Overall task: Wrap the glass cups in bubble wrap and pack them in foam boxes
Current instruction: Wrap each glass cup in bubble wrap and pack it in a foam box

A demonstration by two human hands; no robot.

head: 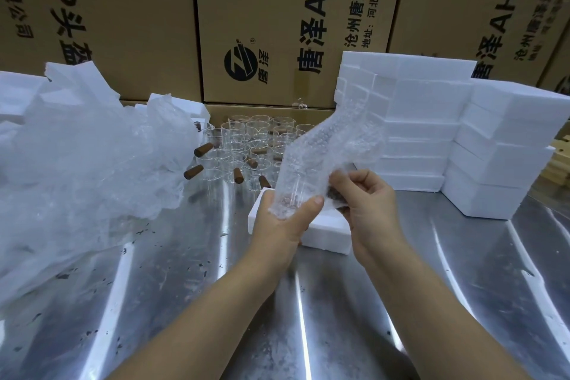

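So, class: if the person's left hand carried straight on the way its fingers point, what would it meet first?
The left hand points up and away, so probably the open foam box just behind it, then the glass cups; depth is unclear.

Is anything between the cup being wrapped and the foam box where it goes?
Nothing visible. Both the left hand and right hand hold the glass cup in clear bubble wrap directly over the open white foam box on the steel table.
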